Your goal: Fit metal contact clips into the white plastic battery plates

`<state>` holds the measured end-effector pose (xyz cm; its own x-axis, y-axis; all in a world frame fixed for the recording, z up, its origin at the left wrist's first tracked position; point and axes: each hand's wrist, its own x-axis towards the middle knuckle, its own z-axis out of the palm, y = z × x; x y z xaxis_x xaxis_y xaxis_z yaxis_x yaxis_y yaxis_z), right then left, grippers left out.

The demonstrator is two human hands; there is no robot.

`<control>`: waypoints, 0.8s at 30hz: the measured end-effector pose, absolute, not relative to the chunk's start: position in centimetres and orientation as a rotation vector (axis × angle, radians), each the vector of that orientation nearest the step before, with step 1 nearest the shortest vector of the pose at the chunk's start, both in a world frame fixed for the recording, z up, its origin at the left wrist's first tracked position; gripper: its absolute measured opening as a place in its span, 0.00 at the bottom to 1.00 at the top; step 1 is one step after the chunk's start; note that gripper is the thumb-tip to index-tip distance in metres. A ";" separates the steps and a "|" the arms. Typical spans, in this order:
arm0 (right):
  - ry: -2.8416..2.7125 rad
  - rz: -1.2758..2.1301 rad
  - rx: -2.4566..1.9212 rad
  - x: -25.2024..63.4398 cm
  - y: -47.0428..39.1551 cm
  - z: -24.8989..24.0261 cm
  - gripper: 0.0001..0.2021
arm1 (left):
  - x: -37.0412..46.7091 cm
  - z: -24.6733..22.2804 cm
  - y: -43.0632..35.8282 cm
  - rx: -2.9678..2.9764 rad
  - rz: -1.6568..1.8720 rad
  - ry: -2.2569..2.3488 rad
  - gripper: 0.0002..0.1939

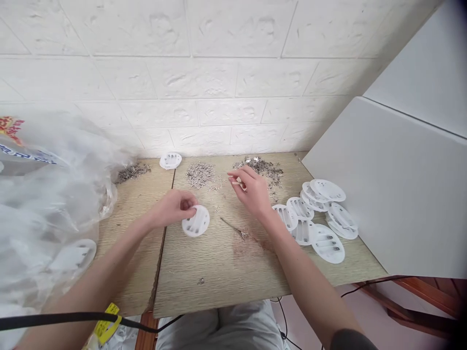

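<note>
My left hand [175, 208] pinches the upper left edge of a round white plastic disc [197, 221], which has slots with small metal pieces. To the right, my right hand [250, 188] is raised over the table with a small pale stick-like item [238, 183] between thumb and fingers. Behind it lies a pile of shiny metal pieces [260, 166]. A second pile of small metal parts [200, 174] sits between the hands, near the wall. Metal tweezers [235, 228] rest on the wood between my forearms.
Several finished-looking white discs [317, 209] overlap at the right beside a grey panel [386, 184]. Another disc stack [170, 160] and a dark metal pile [133, 172] stand back left. Clear plastic bags [54, 194] fill the left side. A black cable [73, 317] crosses the lower left.
</note>
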<state>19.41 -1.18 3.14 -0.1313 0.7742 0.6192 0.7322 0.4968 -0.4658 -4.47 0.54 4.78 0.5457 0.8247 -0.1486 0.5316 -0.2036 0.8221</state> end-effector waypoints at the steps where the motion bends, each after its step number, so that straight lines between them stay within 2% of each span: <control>1: -1.851 0.059 -1.270 19.7 -1.1 3.2 0.11 | -4.5 5.5 0.7 1.881 0.221 1.044 0.03; 4: -1.795 0.086 -1.315 20.1 -0.9 3.1 0.11 | -4.1 7.3 1.1 1.945 -0.139 0.937 0.04; 8: -1.750 0.148 -1.346 20.2 -0.9 3.1 0.14 | -2.6 7.5 1.2 2.014 -0.354 0.938 0.06; 12: -1.705 0.174 -1.378 20.4 -0.9 3.3 0.18 | -1.4 6.9 1.0 1.959 -0.357 1.126 0.07; 18: -1.706 0.161 -1.427 20.7 -0.6 3.1 0.18 | -2.1 6.3 0.4 2.000 -0.417 1.208 0.04; 24: -1.573 0.010 -1.828 22.2 0.2 2.5 0.15 | -4.7 4.8 -1.7 2.214 -0.224 1.130 0.03</control>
